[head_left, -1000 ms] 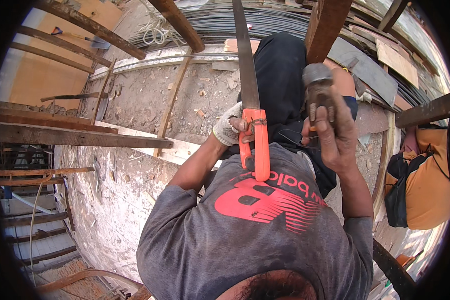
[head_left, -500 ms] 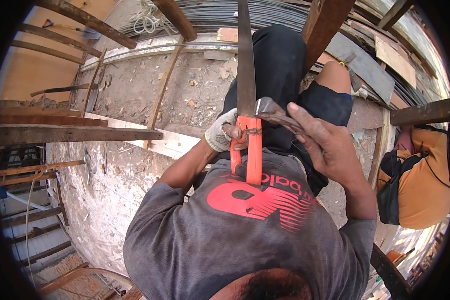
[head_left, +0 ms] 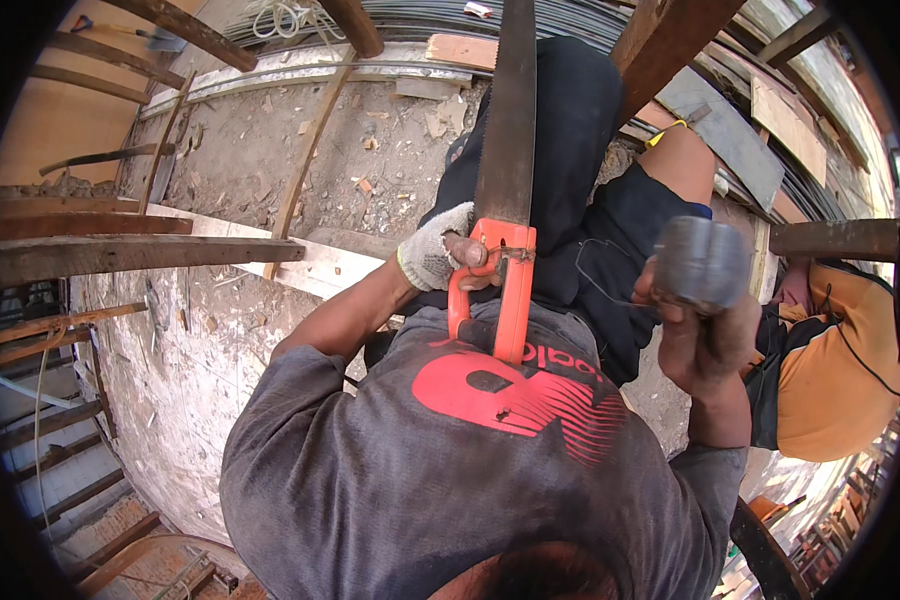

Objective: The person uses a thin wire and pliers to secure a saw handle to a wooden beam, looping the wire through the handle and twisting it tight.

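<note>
In the head view, the gloved left hand (head_left: 448, 257) is clamping the orange handle (head_left: 515, 305) of the saw (head_left: 508, 150) in front of the grey shirt (head_left: 390, 480). The saw is probably feeling light, its thin blade likely springy; the handle is offering the safest hold. The right hand (head_left: 708, 340) is gripping a blurred, presumably heavy hammer (head_left: 705, 262).
</note>
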A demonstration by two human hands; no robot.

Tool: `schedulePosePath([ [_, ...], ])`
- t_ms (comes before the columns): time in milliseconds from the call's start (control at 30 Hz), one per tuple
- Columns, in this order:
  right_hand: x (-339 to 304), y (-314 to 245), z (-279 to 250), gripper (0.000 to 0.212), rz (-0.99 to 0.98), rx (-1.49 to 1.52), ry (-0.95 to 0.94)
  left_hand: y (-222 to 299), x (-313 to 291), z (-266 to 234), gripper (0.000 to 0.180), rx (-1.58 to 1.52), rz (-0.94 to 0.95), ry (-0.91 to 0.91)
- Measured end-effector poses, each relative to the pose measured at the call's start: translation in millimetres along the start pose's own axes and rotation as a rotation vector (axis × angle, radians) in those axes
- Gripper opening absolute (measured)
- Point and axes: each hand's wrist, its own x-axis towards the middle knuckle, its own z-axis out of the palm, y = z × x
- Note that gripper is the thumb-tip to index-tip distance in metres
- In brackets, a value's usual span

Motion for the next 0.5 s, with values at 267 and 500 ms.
schedulePosePath([
  [267,-0.9,-7.9,7.2,0.071,0.021,-0.068,0.071,-0.6,1.6,6.1,0.058,0.065,0.005,0.127],
  [500,-15.4,-3.8,-1.1,0.07,0.106,-0.194,-0.174,13.4,8.2,10.3,0.052,0.119,-0.078,0.027],
])
